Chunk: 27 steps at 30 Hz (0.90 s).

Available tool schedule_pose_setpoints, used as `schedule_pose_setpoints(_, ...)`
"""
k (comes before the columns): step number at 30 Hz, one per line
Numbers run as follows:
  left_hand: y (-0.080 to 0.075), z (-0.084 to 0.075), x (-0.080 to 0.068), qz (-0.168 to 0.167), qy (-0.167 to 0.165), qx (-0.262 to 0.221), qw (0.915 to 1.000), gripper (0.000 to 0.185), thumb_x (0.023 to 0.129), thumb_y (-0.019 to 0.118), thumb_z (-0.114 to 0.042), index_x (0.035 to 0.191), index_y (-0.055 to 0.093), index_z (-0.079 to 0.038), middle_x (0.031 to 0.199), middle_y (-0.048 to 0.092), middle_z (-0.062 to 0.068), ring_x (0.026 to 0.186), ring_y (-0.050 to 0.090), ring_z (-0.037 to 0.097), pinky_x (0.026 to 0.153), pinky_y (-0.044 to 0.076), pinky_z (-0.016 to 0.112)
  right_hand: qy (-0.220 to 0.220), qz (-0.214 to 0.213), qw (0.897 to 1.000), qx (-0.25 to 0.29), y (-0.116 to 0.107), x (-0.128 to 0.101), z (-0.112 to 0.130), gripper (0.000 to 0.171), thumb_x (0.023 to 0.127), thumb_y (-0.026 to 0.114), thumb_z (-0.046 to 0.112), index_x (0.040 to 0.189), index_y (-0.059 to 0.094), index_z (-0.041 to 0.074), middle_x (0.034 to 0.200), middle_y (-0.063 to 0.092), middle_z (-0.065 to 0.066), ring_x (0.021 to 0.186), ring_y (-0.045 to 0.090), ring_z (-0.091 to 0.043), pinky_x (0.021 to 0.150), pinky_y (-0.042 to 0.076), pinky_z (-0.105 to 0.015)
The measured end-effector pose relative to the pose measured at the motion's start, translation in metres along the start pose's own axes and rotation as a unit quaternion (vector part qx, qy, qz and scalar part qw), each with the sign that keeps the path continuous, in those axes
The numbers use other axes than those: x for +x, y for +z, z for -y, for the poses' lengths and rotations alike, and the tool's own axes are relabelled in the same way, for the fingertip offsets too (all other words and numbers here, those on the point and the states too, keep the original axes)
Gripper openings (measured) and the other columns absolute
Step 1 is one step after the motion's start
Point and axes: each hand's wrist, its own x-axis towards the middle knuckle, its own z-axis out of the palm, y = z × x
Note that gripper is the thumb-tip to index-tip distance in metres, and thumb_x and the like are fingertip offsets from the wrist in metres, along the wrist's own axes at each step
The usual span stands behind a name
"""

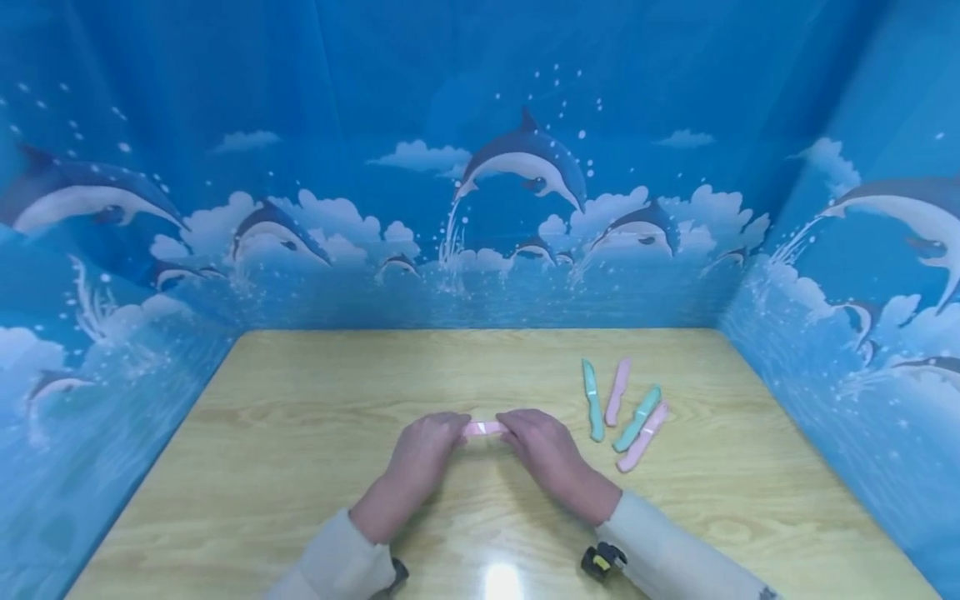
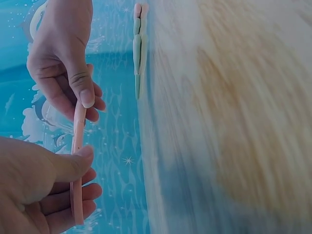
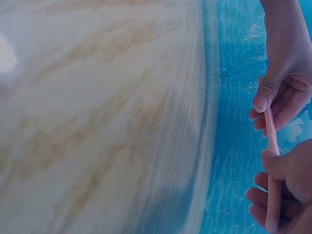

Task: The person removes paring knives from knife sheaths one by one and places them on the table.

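Head cam: my left hand (image 1: 426, 446) pinches one end of the pink knife (image 1: 483, 428) between my hands, my right hand (image 1: 543, 446) pinches the other, four more knives (image 1: 592, 402) lie further right. Guessing it's the two-handed handling step, so next probably calls for steady grips.
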Motion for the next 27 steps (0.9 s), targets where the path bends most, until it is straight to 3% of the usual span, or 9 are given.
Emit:
schedule_pose_setpoints(13, -0.0028, 0.0017, -0.0030, 0.018, -0.015, -0.012, 0.9997, 0.027, 0.082, 0.075, -0.010, 0.108, 0.070, -0.006, 0.103, 0.073, 0.011, 0.094, 0.070, 0.025, 0.083, 0.058, 0.036, -0.003, 0.017, 1.000, 0.008, -0.0006, 0.0001, -0.0009, 0.029, 0.083, 0.076, 0.011, 0.110, 0.070, 0.005, 0.103, 0.073, -0.008, 0.096, 0.069, -0.022, 0.086, 0.057, -0.035)
schedule_pose_setpoints(27, -0.0021, 0.0018, -0.0045, 0.029, -0.034, -0.014, 0.9989, 0.026, 0.082, 0.076, -0.014, 0.107, 0.072, -0.009, 0.103, 0.073, 0.008, 0.092, 0.071, 0.023, 0.080, 0.059, 0.036, 0.002, 0.017, 1.000, 0.010, 0.0018, -0.0006, -0.0014, 0.025, 0.083, 0.076, 0.011, 0.106, 0.071, 0.006, 0.102, 0.073, -0.006, 0.094, 0.069, -0.021, 0.084, 0.058, -0.034)
